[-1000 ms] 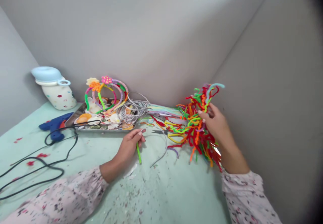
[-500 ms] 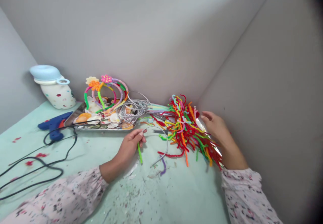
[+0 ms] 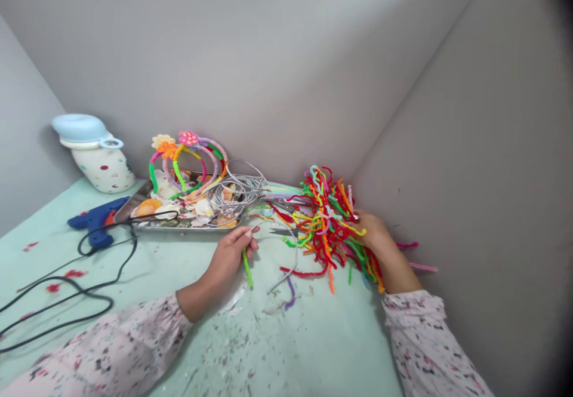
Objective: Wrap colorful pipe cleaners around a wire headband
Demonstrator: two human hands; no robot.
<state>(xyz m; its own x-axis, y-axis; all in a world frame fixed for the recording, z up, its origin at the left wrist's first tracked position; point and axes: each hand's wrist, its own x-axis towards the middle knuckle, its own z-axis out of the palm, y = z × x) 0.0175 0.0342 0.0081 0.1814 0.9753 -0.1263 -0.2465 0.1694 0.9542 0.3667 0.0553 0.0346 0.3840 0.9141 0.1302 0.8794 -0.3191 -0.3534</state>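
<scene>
My left hand (image 3: 233,251) is closed on one end of a thin grey metal headband (image 3: 295,254), whose bare curve opens toward the table. A bright green pipe cleaner (image 3: 248,270) hangs down below the same fingers. On the right, my right hand (image 3: 372,233) reaches into the edge of a big tangled heap of pipe cleaners (image 3: 326,230), mostly red with orange, yellow and green. Its fingers are hidden by the heap. Pink pipe cleaners (image 3: 423,267) stick out beyond my right forearm. Dark-bladed scissors (image 3: 284,231) lie between the hands, partly under the heap.
A metal tray (image 3: 179,227) holds shells, a bundle of grey headbands (image 3: 244,191) and wrapped, flower-topped headbands (image 3: 183,167). To the left are a blue glue gun (image 3: 96,221) with a looping black cord (image 3: 67,283) and a white bottle (image 3: 105,167). Walls stand behind and right.
My right hand has moved left and down into the pipe cleaner heap, shifting its right side. Pink strands now show right of the forearm. My left hand has hardly moved.
</scene>
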